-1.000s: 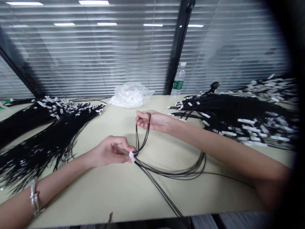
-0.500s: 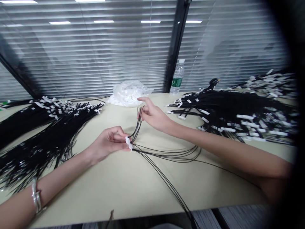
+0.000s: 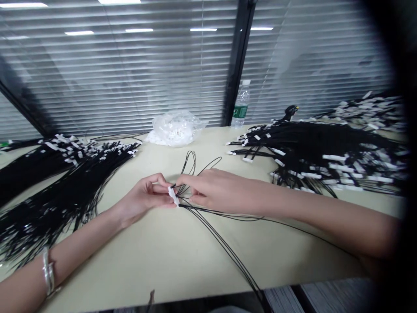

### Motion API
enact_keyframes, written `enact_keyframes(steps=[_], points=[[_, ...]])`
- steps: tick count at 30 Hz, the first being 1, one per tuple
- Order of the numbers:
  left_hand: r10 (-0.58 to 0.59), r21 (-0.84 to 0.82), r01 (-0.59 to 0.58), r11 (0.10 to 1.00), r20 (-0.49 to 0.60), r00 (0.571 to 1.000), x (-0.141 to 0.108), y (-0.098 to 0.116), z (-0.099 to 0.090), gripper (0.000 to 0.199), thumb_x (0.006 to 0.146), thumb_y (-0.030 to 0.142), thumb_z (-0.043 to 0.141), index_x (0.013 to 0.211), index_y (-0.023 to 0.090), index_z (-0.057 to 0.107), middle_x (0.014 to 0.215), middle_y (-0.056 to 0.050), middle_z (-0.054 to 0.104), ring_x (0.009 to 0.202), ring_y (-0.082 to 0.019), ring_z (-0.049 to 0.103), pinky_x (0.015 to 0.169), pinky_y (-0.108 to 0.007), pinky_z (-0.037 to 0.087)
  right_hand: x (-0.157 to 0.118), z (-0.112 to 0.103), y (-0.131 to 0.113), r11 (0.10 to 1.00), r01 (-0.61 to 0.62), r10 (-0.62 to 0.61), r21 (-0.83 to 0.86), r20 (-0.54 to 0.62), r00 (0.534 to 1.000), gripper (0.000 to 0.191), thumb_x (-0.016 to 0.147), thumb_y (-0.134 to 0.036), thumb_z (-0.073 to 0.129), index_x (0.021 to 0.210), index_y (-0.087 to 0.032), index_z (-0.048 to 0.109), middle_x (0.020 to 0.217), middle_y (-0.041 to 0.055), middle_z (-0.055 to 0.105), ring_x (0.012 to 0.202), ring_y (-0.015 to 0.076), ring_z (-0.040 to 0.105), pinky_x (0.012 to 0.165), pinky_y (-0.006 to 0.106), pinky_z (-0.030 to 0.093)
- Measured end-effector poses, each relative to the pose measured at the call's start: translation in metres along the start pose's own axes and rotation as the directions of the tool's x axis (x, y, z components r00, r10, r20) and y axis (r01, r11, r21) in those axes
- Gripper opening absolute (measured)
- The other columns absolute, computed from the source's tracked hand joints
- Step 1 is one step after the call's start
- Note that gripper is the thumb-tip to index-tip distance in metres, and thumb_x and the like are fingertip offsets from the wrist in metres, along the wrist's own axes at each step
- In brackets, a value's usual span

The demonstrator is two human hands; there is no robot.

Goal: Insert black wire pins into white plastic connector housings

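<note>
Between the thumb and fingers of my left hand (image 3: 151,191) is a white connector (image 3: 173,196), gripped by its edges and tilted. Several thin black wires (image 3: 221,243) come out of its right side; some loop upward, others run down to the front table edge. My right hand (image 3: 208,187) is right beside the connector, thumb and fingers closed around wires near where they enter it. Its fingertips are partly hidden behind the hand, so exactly which wires it pinches is unclear.
Bundles of black wires (image 3: 74,187) with white ends lie at left, and a larger pile (image 3: 319,139) lies at right. A clear plastic bag (image 3: 176,128) of small white pieces and a water bottle (image 3: 241,104) stand at the back of the table (image 3: 156,265), before window blinds.
My right hand has come down and left from the raised wire loops to the wires close by the connector. My left hand keeps its hold, nearly still.
</note>
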State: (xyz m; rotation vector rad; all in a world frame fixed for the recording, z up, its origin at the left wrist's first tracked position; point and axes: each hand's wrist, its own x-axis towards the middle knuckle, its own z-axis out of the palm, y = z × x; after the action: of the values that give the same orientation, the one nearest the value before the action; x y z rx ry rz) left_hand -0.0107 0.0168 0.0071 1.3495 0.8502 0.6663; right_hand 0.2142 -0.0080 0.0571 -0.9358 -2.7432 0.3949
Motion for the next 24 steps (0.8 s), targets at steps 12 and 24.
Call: enact_keyframes(steps=[12, 24], points=[[0.008, -0.02, -0.009, 1.0, -0.05, 0.999, 0.0, 0.002, -0.001, 0.026, 0.072, 0.012, 0.069, 0.085, 0.016, 0.047, 0.085, -0.003, 0.07, 0.081, -0.016, 0.067, 0.088, -0.042, 0.05, 0.005, -0.033, 0.004, 0.45, -0.335, -0.001, 0.828, 0.376, 0.927, 0.034, 0.08, -0.015, 0.05, 0.113, -0.02, 0.045, 0.072, -0.0032, 0.051, 0.058, 0.0028, 0.048, 0.055, 0.014, 0.04], [-0.016, -0.058, 0.013, 0.998, -0.049, 0.999, 0.002, 0.0, -0.004, 0.026, 0.071, 0.01, 0.069, 0.086, 0.015, 0.048, 0.086, -0.005, 0.07, 0.081, -0.018, 0.068, 0.085, -0.041, 0.052, -0.029, -0.097, 0.013, 0.661, 0.41, 0.286, 0.628, -0.716, 0.637, 0.011, 0.083, -0.018, 0.052, 0.087, -0.018, 0.062, 0.078, -0.0033, 0.052, 0.077, 0.0035, 0.053, 0.074, 0.013, 0.045]])
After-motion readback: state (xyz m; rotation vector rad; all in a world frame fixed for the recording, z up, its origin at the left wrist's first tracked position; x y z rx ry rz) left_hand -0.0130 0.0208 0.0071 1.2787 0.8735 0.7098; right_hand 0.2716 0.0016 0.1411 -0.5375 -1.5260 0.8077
